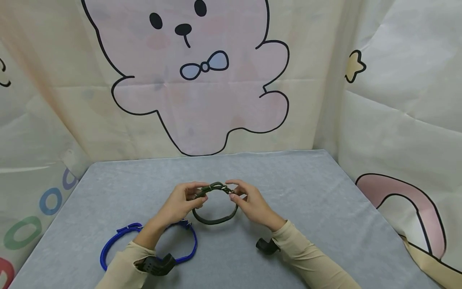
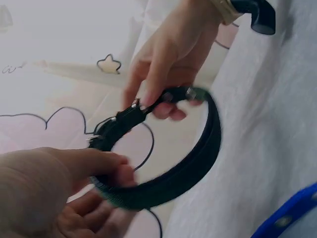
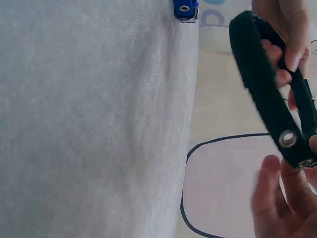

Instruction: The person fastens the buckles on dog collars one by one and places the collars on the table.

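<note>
A dark green buckled collar [image 1: 214,221] is held up above the table as a closed loop. My left hand [image 1: 179,204] pinches its left side between thumb and fingers. At the right side, near the metal buckle [image 1: 224,187], my right hand [image 1: 254,204] grips the strap. Metal-rimmed holes [image 3: 288,139] show along the strap in the right wrist view. The left wrist view shows the band [image 2: 185,171] curving between both hands. Fingers cover parts of the strap, so the exact state of the buckle's tongue cannot be told.
A blue collar [image 1: 105,249] lies on the grey cloth-covered table [image 1: 303,180], partly under my left forearm. Each wrist wears a black camera [image 1: 159,265]. Printed curtains [image 1: 306,120] stand behind the table and at both sides.
</note>
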`<state>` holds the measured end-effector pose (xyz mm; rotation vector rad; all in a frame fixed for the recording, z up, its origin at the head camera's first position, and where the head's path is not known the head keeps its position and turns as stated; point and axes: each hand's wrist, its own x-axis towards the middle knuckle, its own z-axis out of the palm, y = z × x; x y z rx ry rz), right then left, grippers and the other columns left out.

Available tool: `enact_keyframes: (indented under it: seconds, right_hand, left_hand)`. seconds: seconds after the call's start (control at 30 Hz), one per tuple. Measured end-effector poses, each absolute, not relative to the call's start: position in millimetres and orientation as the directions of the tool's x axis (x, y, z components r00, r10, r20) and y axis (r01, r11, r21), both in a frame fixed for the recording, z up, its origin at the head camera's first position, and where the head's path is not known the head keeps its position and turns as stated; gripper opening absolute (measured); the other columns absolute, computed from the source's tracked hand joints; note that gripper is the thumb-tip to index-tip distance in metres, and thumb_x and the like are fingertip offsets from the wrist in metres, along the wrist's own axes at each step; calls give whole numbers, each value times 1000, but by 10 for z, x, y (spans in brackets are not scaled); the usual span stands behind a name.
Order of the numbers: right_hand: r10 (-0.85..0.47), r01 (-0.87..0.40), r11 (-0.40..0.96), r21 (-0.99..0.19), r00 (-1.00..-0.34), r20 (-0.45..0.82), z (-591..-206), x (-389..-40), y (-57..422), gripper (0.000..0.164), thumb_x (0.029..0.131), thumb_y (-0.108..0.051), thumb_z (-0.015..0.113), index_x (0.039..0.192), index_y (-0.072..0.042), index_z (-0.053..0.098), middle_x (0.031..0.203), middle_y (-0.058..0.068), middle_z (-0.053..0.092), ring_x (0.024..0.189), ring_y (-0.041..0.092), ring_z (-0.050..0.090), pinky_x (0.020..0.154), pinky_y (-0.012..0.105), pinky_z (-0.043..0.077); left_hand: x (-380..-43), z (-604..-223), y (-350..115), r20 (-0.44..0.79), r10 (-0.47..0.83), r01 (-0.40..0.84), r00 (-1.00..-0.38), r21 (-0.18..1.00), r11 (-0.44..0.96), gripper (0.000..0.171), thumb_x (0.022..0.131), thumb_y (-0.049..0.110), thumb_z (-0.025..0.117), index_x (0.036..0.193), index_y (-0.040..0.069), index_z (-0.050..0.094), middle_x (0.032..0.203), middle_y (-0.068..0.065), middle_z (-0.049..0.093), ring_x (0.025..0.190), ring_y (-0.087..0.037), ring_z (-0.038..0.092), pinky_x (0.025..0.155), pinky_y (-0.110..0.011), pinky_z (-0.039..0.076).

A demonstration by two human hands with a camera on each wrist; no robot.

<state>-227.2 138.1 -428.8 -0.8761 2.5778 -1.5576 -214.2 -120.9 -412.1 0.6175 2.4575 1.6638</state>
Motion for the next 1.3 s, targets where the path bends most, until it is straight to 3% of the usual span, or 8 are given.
enact_keyframes:
  seconds: [0.13, 0.27, 0.4, 0.7, 0.87, 1.13, 1.3]
  right_hand:
    - [-468, -433, 349, -831, -849, 246, -4300, -2283, 1403, 37, 104, -11, 57, 141, -13, 56, 92, 24, 69, 72, 31, 62, 63, 24, 48]
    - [-483, -415, 326, -849, -845, 228, -4312, -2295, 1424, 36, 105, -14, 55, 141, -11, 55, 90, 27, 67, 58, 14, 52, 55, 23, 44]
    - [-518, -414, 307, -857, -828, 214, -4312, -2310, 1452, 38, 105, -14, 54, 142, -9, 54, 91, 28, 66, 57, 6, 49, 53, 24, 44]
    - [-637, -393, 340, -854, -765, 99, -4265, -2346, 1527, 42, 105, -10, 52, 147, -12, 52, 93, 27, 66, 60, 26, 58, 52, 30, 51]
    - [-671, -403, 357, -843, -738, 69, -4241, -2373, 1558, 44, 104, -8, 53, 149, -13, 51, 95, 26, 69, 64, 25, 60, 57, 40, 56]
    - [-711, -388, 393, -834, -703, -8, -4224, -2411, 1577, 44, 103, -4, 54, 146, -5, 52, 99, 23, 74, 74, 15, 62, 61, 25, 52]
    - [-741, -379, 393, -838, -670, -45, -4241, -2428, 1592, 46, 102, -8, 59, 147, -3, 51, 100, 23, 75, 72, 29, 63, 61, 24, 50]
  left_hand:
    - [-2146, -4100, -1273, 62, 440, 240, -896, 900, 363, 46, 96, 8, 67, 140, 0, 57, 107, -27, 73, 88, -33, 73, 73, -26, 57]
    - [-2154, -4085, -1317, 13, 489, 245, -872, 878, 412, 51, 97, 13, 68, 143, -2, 53, 108, -26, 74, 85, -30, 72, 69, -31, 57]
    - [-2166, -4079, -1348, -9, 532, 260, -847, 866, 428, 52, 99, 12, 64, 146, -3, 50, 113, -26, 72, 87, -26, 72, 66, -36, 58]
    - [-2194, -4077, -1384, -30, 588, 284, -808, 855, 434, 51, 99, 6, 62, 148, -1, 49, 116, -28, 70, 81, -15, 70, 63, -37, 59]
    - [-2203, -4071, -1378, -46, 591, 282, -805, 847, 450, 51, 99, 5, 61, 148, 0, 49, 117, -28, 70, 83, -17, 70, 64, -36, 59]
    - [-2194, -4110, -1376, -88, 621, 272, -779, 846, 460, 49, 99, 3, 60, 146, -4, 49, 115, -29, 69, 79, -16, 69, 66, -30, 58]
    - [-2201, -4155, -1372, -115, 639, 255, -761, 852, 457, 50, 99, 4, 59, 147, -6, 47, 115, -29, 69, 82, -16, 71, 67, -31, 58]
